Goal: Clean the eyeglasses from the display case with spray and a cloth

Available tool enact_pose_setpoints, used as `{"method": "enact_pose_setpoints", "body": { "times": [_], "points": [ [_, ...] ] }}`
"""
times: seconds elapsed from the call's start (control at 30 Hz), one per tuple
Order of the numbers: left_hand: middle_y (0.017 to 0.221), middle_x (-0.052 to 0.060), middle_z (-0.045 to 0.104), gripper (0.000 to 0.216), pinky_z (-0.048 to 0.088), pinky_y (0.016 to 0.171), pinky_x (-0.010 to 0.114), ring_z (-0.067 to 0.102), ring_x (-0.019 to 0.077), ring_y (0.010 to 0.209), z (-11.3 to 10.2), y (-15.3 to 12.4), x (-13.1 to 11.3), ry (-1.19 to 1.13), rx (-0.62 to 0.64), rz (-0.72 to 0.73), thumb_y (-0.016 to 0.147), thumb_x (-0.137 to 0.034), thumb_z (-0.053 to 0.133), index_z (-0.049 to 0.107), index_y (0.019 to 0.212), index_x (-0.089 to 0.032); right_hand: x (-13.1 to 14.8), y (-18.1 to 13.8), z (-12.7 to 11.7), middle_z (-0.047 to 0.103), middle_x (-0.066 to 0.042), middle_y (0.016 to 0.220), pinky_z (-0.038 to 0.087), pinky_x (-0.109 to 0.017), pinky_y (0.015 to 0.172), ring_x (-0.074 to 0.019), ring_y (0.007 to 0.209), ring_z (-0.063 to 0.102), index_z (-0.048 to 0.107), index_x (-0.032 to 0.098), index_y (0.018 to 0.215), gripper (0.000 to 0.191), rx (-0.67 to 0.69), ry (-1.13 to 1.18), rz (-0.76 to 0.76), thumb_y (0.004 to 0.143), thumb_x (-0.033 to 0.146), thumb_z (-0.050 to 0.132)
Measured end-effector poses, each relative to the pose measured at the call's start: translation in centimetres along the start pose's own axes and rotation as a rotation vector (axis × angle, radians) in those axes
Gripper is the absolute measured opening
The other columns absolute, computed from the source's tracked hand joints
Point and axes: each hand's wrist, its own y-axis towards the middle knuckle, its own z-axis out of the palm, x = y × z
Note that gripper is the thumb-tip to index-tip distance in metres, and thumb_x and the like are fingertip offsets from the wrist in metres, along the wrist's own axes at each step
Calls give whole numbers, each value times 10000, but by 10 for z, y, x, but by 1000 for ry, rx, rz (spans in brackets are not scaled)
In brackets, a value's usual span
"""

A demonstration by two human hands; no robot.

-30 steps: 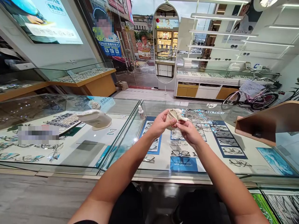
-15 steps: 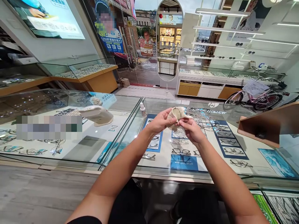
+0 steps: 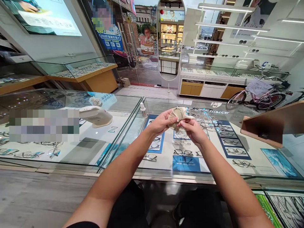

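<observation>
One glass display desk [image 3: 166,180]: spans the scene in front of the wearer; spectacles lie under its clear top, an arrangement that presumably lets them be viewed from above. Clock directions are read from the cloth, 12 pointing away.

Bicycle [image 3: 263,95]: pink, between 2 and 3 o'clock, beyond the desk and beside a lower cabinet.

Oval mirror [image 3: 170,47]: upright, just before 12 o'clock; likely placed for trying on eyewear.

Wooden stand [image 3: 268,129]: slanted, just past 3 o'clock, on the desk; its far side is hidden.

White device [image 3: 97,116]: at 9 o'clock, on the glass, well apart from both hands; function cannot be told.

Left hand [image 3: 162,123]: raised over the desk, closed, thumb on top, gripping the near-left part of the cloth; probably the steadying grip.

Right hand [image 3: 193,129]: nearly closed, thumb and fingertips pinching the cloth's lower edge, just beside the left thumb; perhaps for finer control.

Blue card [image 3: 186,163]: at 6 o'clock, inside the desk.

Cloth [image 3: 184,113]: pale, crumpled, held between both hands above the glass, seemingly so that it can be worked freely.

Dark-framed glasses [image 3: 183,152]: at 6 o'clock, inside the desk, just above the card.

Bottle [image 3: 143,110]: white-capped, upright at 9 o'clock, near the left hand; plausibly kept within reach.

Rounded rim [image 3: 177,114]: thin, against the cloth; apparently eyewear, partly hidden.
</observation>
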Motion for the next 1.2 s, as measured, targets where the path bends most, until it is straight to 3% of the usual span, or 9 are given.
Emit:
{"method": "enact_pose_setpoints", "body": {
  "times": [0.1,0.23,0.3,0.43,0.53,0.67,0.83,1.0,1.2],
  "points": [
    [887,31,745,568,520,667,229,666,115,690,3,1,6,27,-51,14,691,-426,1009,734,1119,-173,-4,1,0,773,-39,850,515,-421,982,-233,884,683,802,238,840,430,6,16,11,677,603,959],
    [677,-6,648,566,398,487,209,525,79,513,4,7,17,79,-162,86,779,-669,879,705,919,-149,-12,1,4,790,-40,893,511,-410,957,-228,897,686,810,222,926,474,22,-11,37,669,588,969],
    [630,-6,620,585,377,464,225,489,80,477,2,8,18,53,-164,81,809,-711,831,692,863,-145,-13,1,5,789,-47,884,508,-413,953,-231,894,685,809,214,905,468,40,-33,39,686,602,953],
    [806,72,736,535,555,698,303,676,172,697,-1,9,11,-66,-68,38,846,-621,849,762,993,-114,-4,2,2,783,-53,852,505,-413,947,-234,871,677,796,225,801,453,-2,-31,-2,683,637,944],
    [937,111,779,509,581,851,332,739,224,881,-3,9,5,-123,-40,55,905,-557,818,777,1110,-93,5,2,-4,782,-52,845,512,-412,958,-238,873,680,781,237,758,447,-23,-6,-25,670,640,952],
    [1027,119,799,423,574,951,346,752,241,1019,-11,9,-1,-139,-100,83,983,-470,757,766,1171,-91,14,2,-16,784,-30,870,518,-360,918,-208,874,680,782,258,767,365,-55,60,-81,709,573,958],
    [1044,114,802,505,552,898,283,735,198,984,-18,4,-4,4,-65,-18,920,-532,818,784,1161,-90,21,2,-26,785,-21,923,523,-331,875,-192,886,663,797,275,808,300,-138,66,-178,761,535,938],
    [1019,110,792,551,528,840,285,714,188,917,0,-4,2,99,94,-89,918,-594,795,779,1175,-107,21,2,-20,776,-14,952,530,-299,763,-180,851,656,783,271,830,353,-188,126,-121,704,543,971],
    [957,65,759,541,511,796,242,667,134,838,21,-5,23,77,31,-76,895,-624,804,753,1109,-129,18,2,-13,717,-7,921,503,-276,691,-160,775,598,749,259,807,400,-209,87,-132,699,581,961]
  ]
}}
